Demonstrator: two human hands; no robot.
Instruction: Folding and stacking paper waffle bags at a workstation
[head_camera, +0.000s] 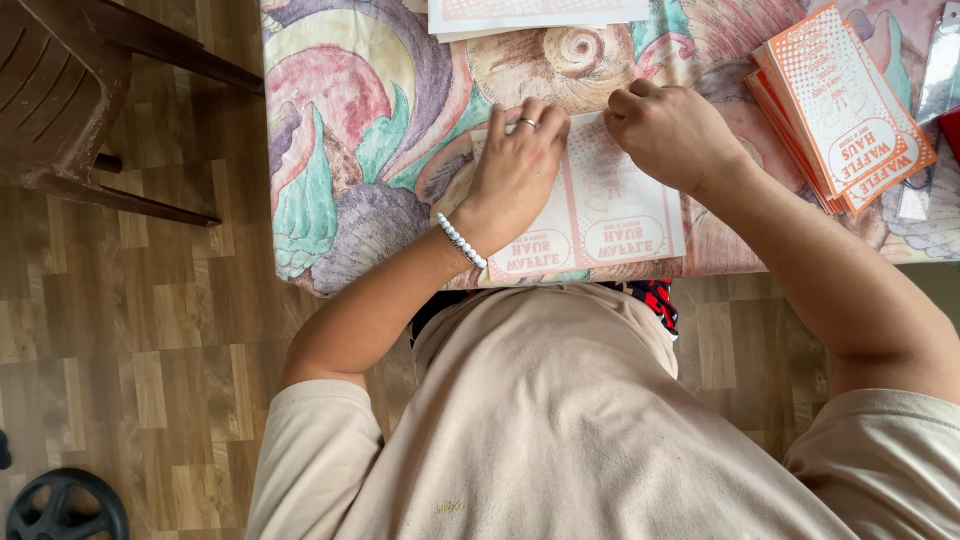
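A flat white printed card sheet (610, 215) with red dotted panels lies at the table's near edge. My left hand (515, 170), with a ring and a white bead bracelet, presses its fingertips on the sheet's far edge. Close beside it my right hand (670, 130) pinches the same far edge with curled fingers. Both hands hide the sheet's upper part, so I cannot see whether it is folded there.
A stack of orange printed cards (845, 105) lies at the right. More white sheets (535, 15) sit at the far edge. The tablecloth (350, 130) has a colourful shell pattern. A brown plastic chair (65, 95) stands left on the wooden floor; a black wheel (65, 505) is at bottom left.
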